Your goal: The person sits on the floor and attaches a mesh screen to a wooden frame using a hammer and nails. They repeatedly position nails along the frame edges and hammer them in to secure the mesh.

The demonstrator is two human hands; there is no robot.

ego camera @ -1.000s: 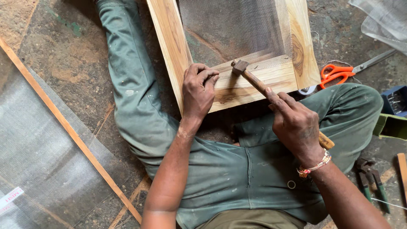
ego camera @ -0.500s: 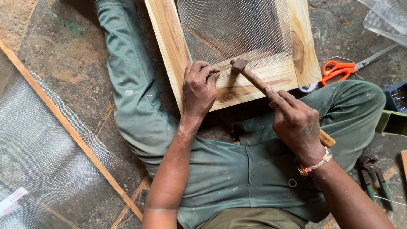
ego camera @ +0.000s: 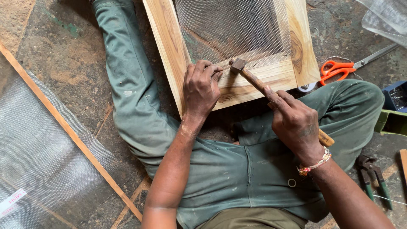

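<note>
The hammer (ego camera: 254, 80) moves very little since the earlier picture: its head slides a bit to the left and sits a touch closer to the left hand (ego camera: 201, 87). Both hands stay almost where they are.

The right hand (ego camera: 294, 123) is closed around the wooden handle, about halfway down, with the pointing finger laid along the top. That likely helps aim small taps. The metal head is just above the bottom bar of the wooden frame (ego camera: 237, 87), in the upper middle of the picture.

The left hand is curled, and its fingertips (ego camera: 215, 72) pinch something tiny right beside the hammer head. It may be a small nail, but it is too small to tell. The hand also presses on the frame, which keeps it from sliding.

Grey mesh (ego camera: 231, 29) is stretched across the frame, and its edge lies on the bottom bar. The frame rests between the person's green trouser legs (ego camera: 127, 101), close to the body.

Orange scissors (ego camera: 339, 68) lie at the right, and pliers (ego camera: 373, 174) lie at the lower right.
</note>
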